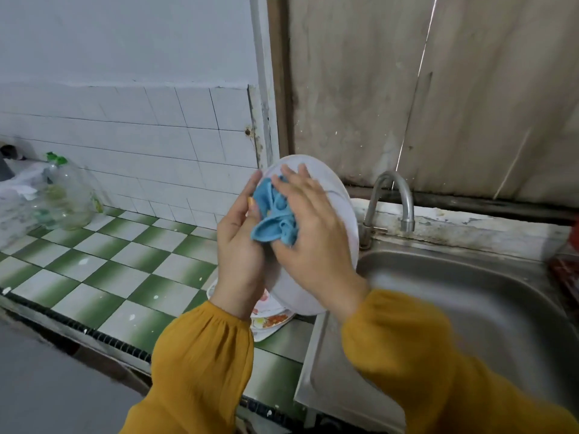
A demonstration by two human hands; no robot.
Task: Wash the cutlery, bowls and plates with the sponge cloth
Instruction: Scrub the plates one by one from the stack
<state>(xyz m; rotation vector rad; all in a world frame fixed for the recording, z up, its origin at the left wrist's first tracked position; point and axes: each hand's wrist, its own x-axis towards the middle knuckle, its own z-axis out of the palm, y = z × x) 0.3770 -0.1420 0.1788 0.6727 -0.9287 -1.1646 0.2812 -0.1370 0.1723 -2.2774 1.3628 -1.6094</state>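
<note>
Centre of frame: white plate held upright, L hand grip clamped on its left rim. R hand, fingers flat, presses blue sponge cloth onto plate face, just left of sink.

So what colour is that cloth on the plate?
Light blue; the cloth shows best in the head view.
</note>
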